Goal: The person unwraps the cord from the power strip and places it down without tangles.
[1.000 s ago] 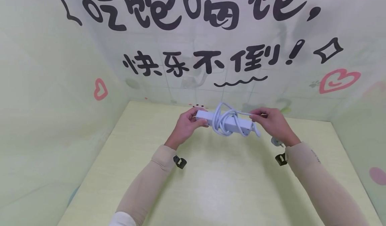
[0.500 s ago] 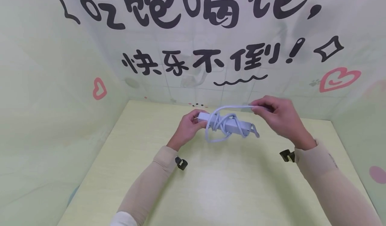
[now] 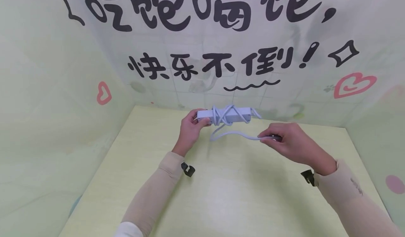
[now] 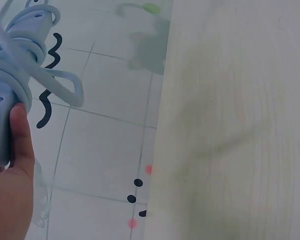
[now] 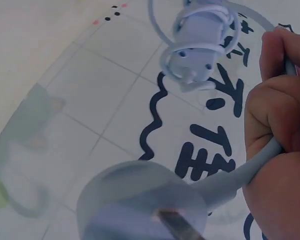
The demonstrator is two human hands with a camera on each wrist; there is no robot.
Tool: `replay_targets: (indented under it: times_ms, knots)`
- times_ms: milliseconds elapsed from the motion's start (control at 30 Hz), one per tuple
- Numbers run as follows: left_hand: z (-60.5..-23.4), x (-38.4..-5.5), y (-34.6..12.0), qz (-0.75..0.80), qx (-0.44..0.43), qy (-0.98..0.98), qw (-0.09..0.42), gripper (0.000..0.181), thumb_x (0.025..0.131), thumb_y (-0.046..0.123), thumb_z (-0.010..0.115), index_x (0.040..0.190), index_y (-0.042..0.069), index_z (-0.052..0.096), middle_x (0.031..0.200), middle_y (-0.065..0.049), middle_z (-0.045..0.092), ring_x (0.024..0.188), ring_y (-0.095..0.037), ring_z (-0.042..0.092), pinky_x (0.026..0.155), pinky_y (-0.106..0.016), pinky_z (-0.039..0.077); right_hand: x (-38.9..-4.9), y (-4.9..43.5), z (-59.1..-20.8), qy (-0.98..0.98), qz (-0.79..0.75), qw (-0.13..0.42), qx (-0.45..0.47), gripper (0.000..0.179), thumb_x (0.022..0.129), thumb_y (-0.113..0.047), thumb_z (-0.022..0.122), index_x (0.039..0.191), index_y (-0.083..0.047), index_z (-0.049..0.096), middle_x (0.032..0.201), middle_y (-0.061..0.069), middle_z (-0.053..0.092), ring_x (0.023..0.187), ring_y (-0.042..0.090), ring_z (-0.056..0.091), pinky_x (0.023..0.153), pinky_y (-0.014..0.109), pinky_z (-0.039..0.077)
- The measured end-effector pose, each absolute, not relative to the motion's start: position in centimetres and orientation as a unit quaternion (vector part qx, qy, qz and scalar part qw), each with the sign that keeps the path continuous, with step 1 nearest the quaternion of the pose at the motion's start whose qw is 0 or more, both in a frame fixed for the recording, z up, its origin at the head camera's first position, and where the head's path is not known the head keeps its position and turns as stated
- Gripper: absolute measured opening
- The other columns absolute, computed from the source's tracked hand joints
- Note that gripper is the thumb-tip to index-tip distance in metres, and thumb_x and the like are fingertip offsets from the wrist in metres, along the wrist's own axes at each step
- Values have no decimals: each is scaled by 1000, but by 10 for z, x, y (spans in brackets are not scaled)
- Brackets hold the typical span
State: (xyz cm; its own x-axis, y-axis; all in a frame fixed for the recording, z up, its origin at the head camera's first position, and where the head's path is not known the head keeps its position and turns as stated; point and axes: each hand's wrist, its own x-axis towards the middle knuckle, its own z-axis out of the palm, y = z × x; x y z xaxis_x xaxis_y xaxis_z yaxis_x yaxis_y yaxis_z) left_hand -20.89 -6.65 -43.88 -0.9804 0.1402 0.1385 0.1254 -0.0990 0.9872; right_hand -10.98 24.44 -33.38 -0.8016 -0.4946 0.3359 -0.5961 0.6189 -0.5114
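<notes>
A white power strip (image 3: 238, 115) with its cord wound around the middle is held above the far part of the table. My left hand (image 3: 190, 127) grips its left end, thumb along the near side. From the wraps a loose length of cord (image 3: 235, 133) dips and runs right to my right hand (image 3: 289, 142), whose thumb and fingers pinch it. In the right wrist view the cord passes through the curled fingers (image 5: 282, 107), and the plug (image 5: 140, 200) hangs from it close to the camera. The left wrist view shows the left thumb (image 4: 22, 135) against the strip.
Below both hands lies a pale wood-grain table (image 3: 218, 194). Behind it rises a back wall (image 3: 190, 100) printed with large black characters, and pale side walls stand left and right. A dark wrist mount (image 3: 188, 169) sits at each cuff.
My right hand has pulled the cord away to the right, first up and then down, loosening a loop from the strip. The left hand has shifted the strip slightly left and up.
</notes>
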Motion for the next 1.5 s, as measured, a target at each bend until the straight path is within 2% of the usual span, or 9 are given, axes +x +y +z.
replay_targets:
  times_ms: [200,367,533,833,1033,1233,1500]
  knots:
    - [-432,-209,-69,752,91,653,4,36,94,-2,69,128,-7,57,121,-19,62,98,-14,70,90,-31,65,-115,269,-361,-931,284,-10,227,12,89,-5,75,94,-15,78,84,-7,73,64,0,51,57,18,47]
    - [-430,-209,-70,759,85,645,5,36,94,-4,67,128,-8,56,117,-15,62,96,-13,70,89,-31,65,-123,297,-389,-948,262,-56,171,10,91,-9,71,97,-13,78,89,-4,74,69,4,55,63,20,48]
    - [-431,-208,-71,755,89,649,15,35,95,-3,67,128,-7,56,121,-16,62,98,-13,70,90,-31,65,-128,323,-420,-954,257,-93,122,15,95,-15,69,106,-8,76,95,2,75,73,8,56,66,24,48]
    - [-435,-206,-68,743,96,661,37,35,96,-1,67,129,-4,56,125,-19,60,106,-18,69,91,-32,64,-132,351,-464,-955,259,-109,92,17,99,-13,63,110,-5,73,103,8,73,88,16,63,74,33,54]
    - [-437,-205,-67,742,103,661,45,35,96,0,67,129,-4,57,128,-17,58,111,-21,67,92,-32,64,-131,357,-483,-958,258,-77,99,11,96,-4,64,104,-3,71,98,12,72,89,24,64,74,37,54]
    - [-440,-205,-66,740,118,659,55,37,95,0,67,131,-3,57,130,-19,58,110,-19,68,93,-33,64,-132,360,-499,-971,216,-42,91,10,91,-5,68,99,-2,73,91,13,69,85,29,63,73,46,52]
    - [-441,-204,-66,737,119,663,55,38,95,1,68,131,-2,58,126,-19,60,108,-17,69,92,-32,64,-134,358,-502,-970,224,-80,46,17,91,-11,66,105,-2,71,96,14,69,89,32,64,73,54,46]
